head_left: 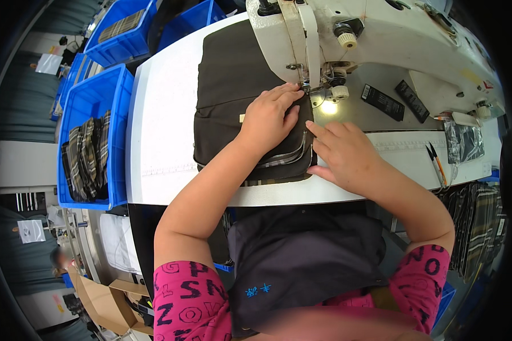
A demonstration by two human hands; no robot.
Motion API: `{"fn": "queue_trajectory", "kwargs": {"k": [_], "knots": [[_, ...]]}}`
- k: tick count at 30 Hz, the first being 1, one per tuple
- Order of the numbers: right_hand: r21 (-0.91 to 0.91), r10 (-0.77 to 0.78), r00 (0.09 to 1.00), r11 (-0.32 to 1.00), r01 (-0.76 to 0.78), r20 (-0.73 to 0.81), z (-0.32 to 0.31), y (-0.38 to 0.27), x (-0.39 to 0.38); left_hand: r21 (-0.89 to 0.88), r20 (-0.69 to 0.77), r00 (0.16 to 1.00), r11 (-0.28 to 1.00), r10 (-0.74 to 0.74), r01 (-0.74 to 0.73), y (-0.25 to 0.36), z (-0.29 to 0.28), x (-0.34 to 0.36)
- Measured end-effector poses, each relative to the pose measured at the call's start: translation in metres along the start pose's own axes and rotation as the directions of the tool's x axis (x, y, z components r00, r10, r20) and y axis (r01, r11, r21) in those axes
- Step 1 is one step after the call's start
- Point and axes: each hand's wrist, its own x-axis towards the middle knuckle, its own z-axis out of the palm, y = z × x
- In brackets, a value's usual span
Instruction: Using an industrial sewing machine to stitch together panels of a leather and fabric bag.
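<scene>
A dark brown fabric bag piece (222,79) lies flat under the head of a white sewing machine (404,37). It has a curved metal zipper (290,154) and plaid cloth showing at its near edge. My left hand (269,118) rests flat on the fabric, fingers stretched forward with their tips close to the presser foot (306,88). At the right edge of the piece is my right hand (344,150). Its index fingertip touches the cloth near the zipper end, with the thumb spread apart lower on the same edge.
To the left stands a blue bin (122,136) of folded plaid cloth, with more blue bins behind. On the right side of the white table (165,113) are two black tags (382,102), orange-handled snips (438,165) and a clear plastic bag (463,142). Plaid pieces (475,227) hang at the right.
</scene>
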Motion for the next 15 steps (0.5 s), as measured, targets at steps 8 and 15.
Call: {"fn": "queue_trajectory", "kwargs": {"k": [8,15], "knots": [[0.121,-0.067,0.998,0.991,0.064,0.018,0.004,0.021,0.006,-0.084,0.229,0.972,0.996,0.045,-0.026,0.055,-0.049,-0.036],[0.112,-0.036,0.997,0.993,0.043,-0.066,0.008,0.02,0.002,0.029,0.237,0.971,1.0,-0.015,0.008,0.058,-0.042,-0.048]]}}
